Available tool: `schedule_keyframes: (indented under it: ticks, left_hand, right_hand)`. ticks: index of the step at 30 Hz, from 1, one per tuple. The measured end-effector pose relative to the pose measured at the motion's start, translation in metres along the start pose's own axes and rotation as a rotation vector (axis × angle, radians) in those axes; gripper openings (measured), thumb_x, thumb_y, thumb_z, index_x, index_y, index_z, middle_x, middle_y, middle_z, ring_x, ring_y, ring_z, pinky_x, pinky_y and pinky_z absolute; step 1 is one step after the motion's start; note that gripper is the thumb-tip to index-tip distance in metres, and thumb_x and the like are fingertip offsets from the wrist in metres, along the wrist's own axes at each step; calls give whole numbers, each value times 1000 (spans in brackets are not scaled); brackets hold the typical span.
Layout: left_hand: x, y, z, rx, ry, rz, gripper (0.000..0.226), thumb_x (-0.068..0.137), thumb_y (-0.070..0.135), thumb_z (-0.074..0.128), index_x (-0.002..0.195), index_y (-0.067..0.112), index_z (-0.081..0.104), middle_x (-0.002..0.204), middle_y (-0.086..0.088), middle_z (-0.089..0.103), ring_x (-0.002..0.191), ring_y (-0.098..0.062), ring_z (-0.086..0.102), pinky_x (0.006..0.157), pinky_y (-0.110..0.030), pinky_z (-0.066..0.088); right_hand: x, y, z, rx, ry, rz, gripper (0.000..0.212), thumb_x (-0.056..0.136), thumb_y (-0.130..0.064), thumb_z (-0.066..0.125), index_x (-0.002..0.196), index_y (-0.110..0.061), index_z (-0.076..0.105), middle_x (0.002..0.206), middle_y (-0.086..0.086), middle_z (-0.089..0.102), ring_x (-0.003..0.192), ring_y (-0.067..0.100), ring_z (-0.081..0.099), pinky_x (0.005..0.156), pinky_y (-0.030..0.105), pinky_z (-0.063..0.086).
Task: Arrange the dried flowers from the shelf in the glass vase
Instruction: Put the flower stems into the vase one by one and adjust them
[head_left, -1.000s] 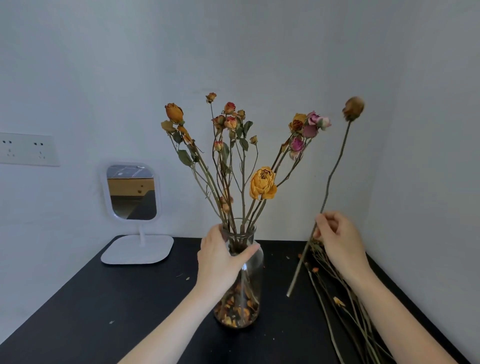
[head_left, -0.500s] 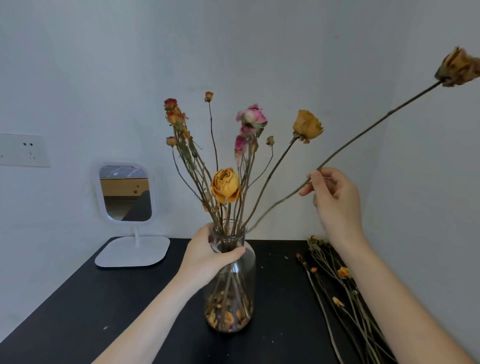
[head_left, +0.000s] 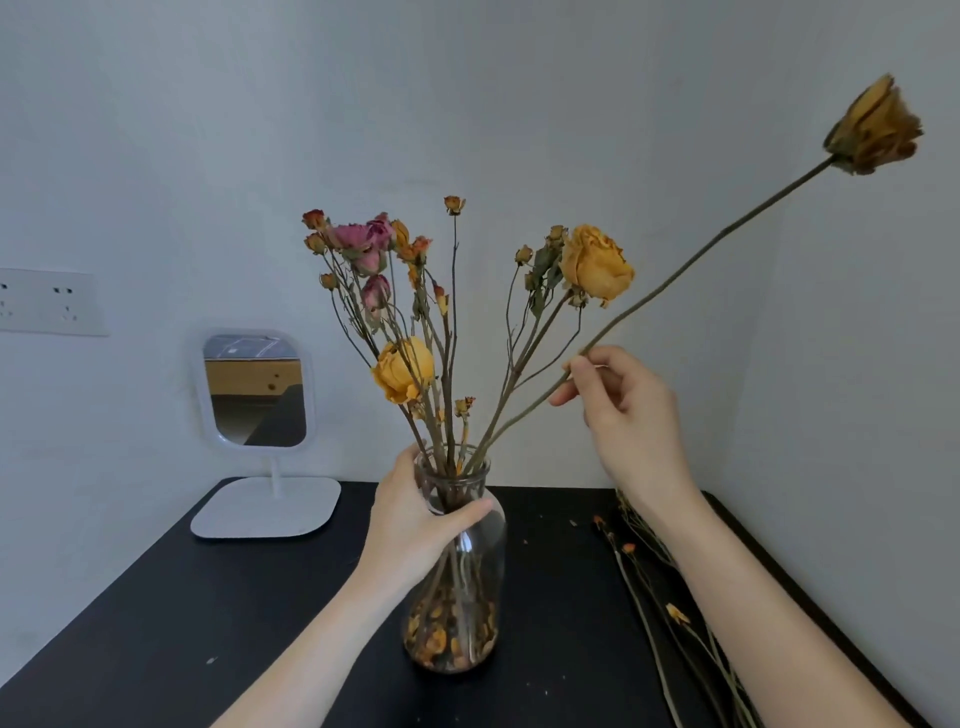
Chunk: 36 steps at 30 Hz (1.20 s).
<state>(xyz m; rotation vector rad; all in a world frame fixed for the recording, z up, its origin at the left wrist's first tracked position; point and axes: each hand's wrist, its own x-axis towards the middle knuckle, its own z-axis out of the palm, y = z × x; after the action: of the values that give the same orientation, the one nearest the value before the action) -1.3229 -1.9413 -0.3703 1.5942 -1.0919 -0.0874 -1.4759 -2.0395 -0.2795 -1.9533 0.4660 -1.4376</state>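
A: Change noted: long-stemmed yellow rose (head_left: 875, 127), off the shelf a second ago, now has its lower stem at the glass vase (head_left: 457, 571) mouth, bloom upper right of frame.

B: Hands?

A: Right hand (head_left: 628, 410) pinches the stem mid-length; left hand (head_left: 415, 519) wraps the vase neck, centre frame.

B: Meaning?

A: One more stem nearly placed; spare stems (head_left: 654, 587) lie lower right.
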Motion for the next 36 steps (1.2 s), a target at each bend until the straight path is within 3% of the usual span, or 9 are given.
schedule_keyframes:
  ticks: [3,8,12,15,21,26,30,32,36]
  left_hand:
    - [0,-2,-2,-10,21,-22,61,58,45,80,103,50,39,92,36,51,85,23,47,68,-4,35]
    - [4,-10,-3,-31,-65,-77,64,70,32,77,122,30,39,97,29,53,93,10,51,68,-4,37]
    - [3,-10,0,-60,-62,-50,58,70,34,76,117,33,43,106,23,56,101,6,52,76,-10,40]
    - [2,-8,2,-79,25,-13,62,63,36,81,114,31,46,109,13,61,105,-3,56,87,-21,45]
    - [2,-8,-3,-58,32,-22,61,61,39,81,103,53,40,96,24,63,94,16,57,66,-3,44]
    - [4,-12,-1,-50,-36,-36,66,69,30,78,125,30,42,97,23,61,91,24,51,64,4,39]
    - [4,-13,0,-80,-69,-66,67,73,30,75,130,26,39,103,22,58,94,14,56,67,0,43]
    - [3,-12,0,-93,-66,-83,68,73,33,75,129,28,36,107,20,58,98,6,57,68,-4,45]
    - [1,-9,0,-80,-71,-77,60,75,34,74,120,37,34,101,25,55,95,8,55,64,-2,44]
  right_hand:
    - [-2,0,6,-59,-57,-22,9,94,-22,50,92,-24,59,70,-6,67,49,1,54,50,7,39]
    - [-3,-4,13,-145,-149,-41,10,93,-25,52,91,-22,62,70,-10,65,70,5,60,62,5,43]
    - [-8,-4,23,-275,-185,-77,14,92,-28,53,95,-21,64,69,-10,64,62,5,57,59,13,46]
    - [-14,-1,32,-373,-212,-108,17,92,-31,53,101,-23,64,68,-13,60,53,-2,52,50,11,41]
    - [-25,9,50,-409,-289,-109,19,91,-33,54,103,-23,66,65,-19,51,56,-5,50,54,8,39]
    - [-31,11,58,-412,-341,-76,22,91,-33,54,107,-23,65,61,-18,48,57,-2,52,58,12,45]
    - [-31,6,60,-396,-344,-58,25,90,-33,56,111,-23,63,63,-16,52,63,0,57,66,16,51]
    - [-30,1,59,-343,-300,-61,27,89,-35,57,113,-25,62,59,-15,53,60,-1,56,63,13,49]
    - [-29,-7,58,-263,-226,-101,19,88,-34,59,103,-26,67,61,-22,53,63,-8,57,60,4,46]
